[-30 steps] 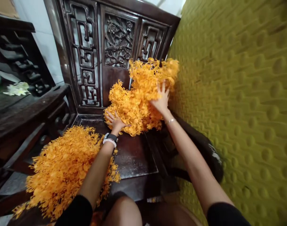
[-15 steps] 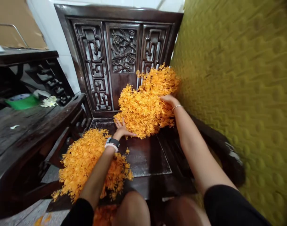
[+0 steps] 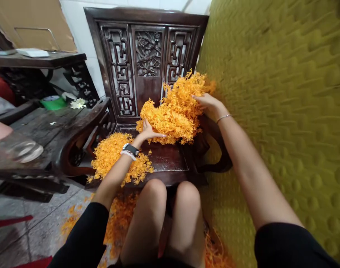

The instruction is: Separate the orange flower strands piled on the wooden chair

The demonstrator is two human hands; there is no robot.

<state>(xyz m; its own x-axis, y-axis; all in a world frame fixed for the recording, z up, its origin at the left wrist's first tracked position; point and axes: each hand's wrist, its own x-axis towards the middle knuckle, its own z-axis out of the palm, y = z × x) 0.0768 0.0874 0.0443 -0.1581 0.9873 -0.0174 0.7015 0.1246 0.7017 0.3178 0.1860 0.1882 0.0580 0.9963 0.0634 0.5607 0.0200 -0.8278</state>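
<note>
A large tangled heap of small orange artificial-looking flower pieces (image 3: pixel 170 117) rests on the dark carved wooden chair's seat. My left hand (image 3: pixel 149 132) lies against its lower left side, fingers apart and thumb stretched along the bottom edge. At the upper right of the heap, my right hand (image 3: pixel 207 101) grips some of the pieces, its fingertips partly hidden among them. A second, flatter pile of the same orange pieces (image 3: pixel 111 149) sits at the front left of the seat, partly behind my left forearm.
The carved chair back (image 3: pixel 149 80) stands behind the heap. A bumpy yellow-green padded surface (image 3: pixel 270 93) rises close on the right. On the left, a dark wooden table (image 3: pixel 61 123) holds a green dish (image 3: pixel 53 103) and a clear container (image 3: pixel 22 149). Orange bits (image 3: pixel 118 219) litter the floor.
My view has drawn back, showing my knees and more floor. The right hand has shifted upward on the heap, whose upper part looks more bunched. My left hand stays at its lower left.
</note>
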